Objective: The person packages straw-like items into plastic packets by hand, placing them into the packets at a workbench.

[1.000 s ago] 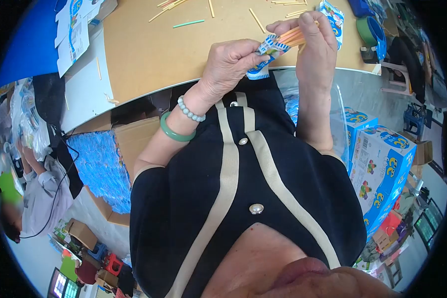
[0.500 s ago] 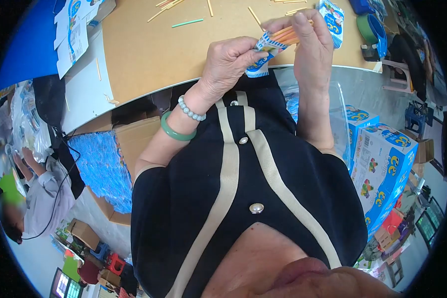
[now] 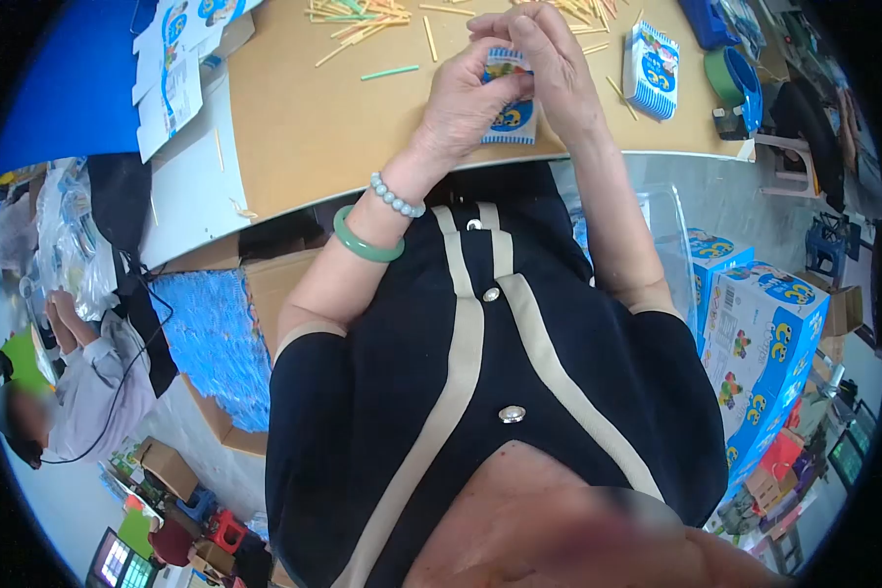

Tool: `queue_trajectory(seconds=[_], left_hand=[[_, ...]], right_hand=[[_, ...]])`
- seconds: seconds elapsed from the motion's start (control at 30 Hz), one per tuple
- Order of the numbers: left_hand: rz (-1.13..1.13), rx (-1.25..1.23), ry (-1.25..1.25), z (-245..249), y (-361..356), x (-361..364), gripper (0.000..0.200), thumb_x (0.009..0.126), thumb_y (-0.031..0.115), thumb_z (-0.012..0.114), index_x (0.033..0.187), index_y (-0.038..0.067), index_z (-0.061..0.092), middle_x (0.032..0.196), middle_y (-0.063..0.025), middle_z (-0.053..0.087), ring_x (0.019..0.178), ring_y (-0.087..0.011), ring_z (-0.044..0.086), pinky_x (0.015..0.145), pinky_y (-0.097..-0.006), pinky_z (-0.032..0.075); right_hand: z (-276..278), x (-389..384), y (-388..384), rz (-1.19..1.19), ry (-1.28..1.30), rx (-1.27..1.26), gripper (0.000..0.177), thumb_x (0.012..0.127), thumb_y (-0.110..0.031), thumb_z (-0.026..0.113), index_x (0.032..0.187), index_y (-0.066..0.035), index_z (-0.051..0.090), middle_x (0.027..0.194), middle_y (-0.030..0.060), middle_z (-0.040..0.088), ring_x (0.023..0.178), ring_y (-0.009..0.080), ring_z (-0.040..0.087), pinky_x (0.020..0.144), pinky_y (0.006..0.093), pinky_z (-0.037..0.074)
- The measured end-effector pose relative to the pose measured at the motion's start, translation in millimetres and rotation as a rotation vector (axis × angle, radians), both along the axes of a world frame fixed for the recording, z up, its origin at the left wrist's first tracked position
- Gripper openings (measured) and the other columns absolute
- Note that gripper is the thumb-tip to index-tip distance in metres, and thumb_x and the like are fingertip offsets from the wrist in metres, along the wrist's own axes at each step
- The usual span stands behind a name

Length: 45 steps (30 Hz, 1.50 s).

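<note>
My left hand (image 3: pixel 465 103) grips a small blue-and-white striped packet (image 3: pixel 512 120) by its left side, thumb across the front. Close against the packet's upper right is my right hand (image 3: pixel 559 83), its fingers stretched out over the top and nothing visible in them. The packet's mouth and any sticks inside are hidden by my fingers. Thin pale-yellow and orange sticks (image 3: pixel 363 24) lie in a loose pile on the tan tabletop (image 3: pixel 314 127), with one green stick (image 3: pixel 390 73) nearer me. Another packet (image 3: pixel 652 71), of the same design, stands to the right of my right hand.
A green tape roll in a blue dispenser (image 3: pixel 733 86) sits at the table's right corner. Flattened printed cartons (image 3: pixel 171 83) lie at left. Below the table edge are a box of blue wrappers (image 3: pixel 211 333) and printed cartons (image 3: pixel 755 363). Another person (image 3: pixel 93 382) sits at left.
The orange sticks that stuck out of the packet between my right fingers no longer show. The packet has turned more upright, and both hands have drawn together over it.
</note>
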<state>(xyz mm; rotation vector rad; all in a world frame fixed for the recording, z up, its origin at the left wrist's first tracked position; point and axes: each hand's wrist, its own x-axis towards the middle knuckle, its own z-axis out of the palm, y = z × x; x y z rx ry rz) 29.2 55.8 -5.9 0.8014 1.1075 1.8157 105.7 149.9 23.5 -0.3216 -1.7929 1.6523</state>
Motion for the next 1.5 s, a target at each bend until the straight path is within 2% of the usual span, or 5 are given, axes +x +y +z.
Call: queue_trajectory(seconds=[0.23,0.6,0.77,0.87,1.5], left_hand=[[0.045,-0.102,-0.062,5.4,-2.4,-25.5,0.013,0.086,0.006,0.064,0.099,0.003,0.059,0.087,-0.0023,0.064,0.076,-0.0083,0.062,0.070,-0.0224,0.052],[-0.047,-0.114,0.052,13.4,-25.9,-29.9,0.017,0.087,0.008,0.065,0.104,0.004,0.061,0.089,-0.0017,0.065,0.079,-0.0058,0.060,0.073,-0.0218,0.050],[-0.027,-0.124,0.125,9.4,-41.9,-35.2,0.020,0.088,0.009,0.065,0.106,0.003,0.061,0.090,-0.0012,0.065,0.082,-0.0054,0.058,0.074,-0.0217,0.049],[0.002,-0.130,0.212,2.3,-47.8,-36.4,0.019,0.088,0.009,0.065,0.104,0.002,0.061,0.090,-0.0013,0.064,0.083,-0.0054,0.057,0.073,-0.0213,0.048],[0.043,-0.019,0.080,-13.3,-49.0,-31.1,0.017,0.087,0.010,0.065,0.102,0.001,0.065,0.084,-0.0020,0.066,0.080,-0.0057,0.060,0.072,-0.0208,0.049]], right_hand=[[-6.9,-12.9,25.6,-0.055,0.021,-0.551,0.015,0.094,-0.016,0.052,0.100,-0.003,0.055,0.101,0.0081,0.060,0.094,0.0139,0.055,0.085,0.0291,0.045],[31.7,0.0,-7.1,-0.252,-0.036,0.716,0.021,0.087,-0.009,0.057,0.106,0.000,0.059,0.097,0.0114,0.061,0.088,0.0240,0.059,0.081,0.0303,0.047],[8.0,-17.1,-0.3,-0.075,0.453,0.829,0.014,0.082,-0.009,0.062,0.094,-0.003,0.063,0.087,0.0126,0.060,0.081,0.0278,0.060,0.071,0.0319,0.048],[40.4,0.6,-22.0,-0.076,-0.120,0.744,0.004,0.080,-0.008,0.064,0.083,-0.005,0.064,0.078,0.0102,0.058,0.076,0.0276,0.059,0.065,0.0344,0.047],[62.5,4.7,-24.5,-0.113,-0.205,0.886,0.004,0.083,-0.004,0.060,0.086,-0.002,0.060,0.078,0.0113,0.059,0.075,0.0264,0.061,0.066,0.0322,0.047]])
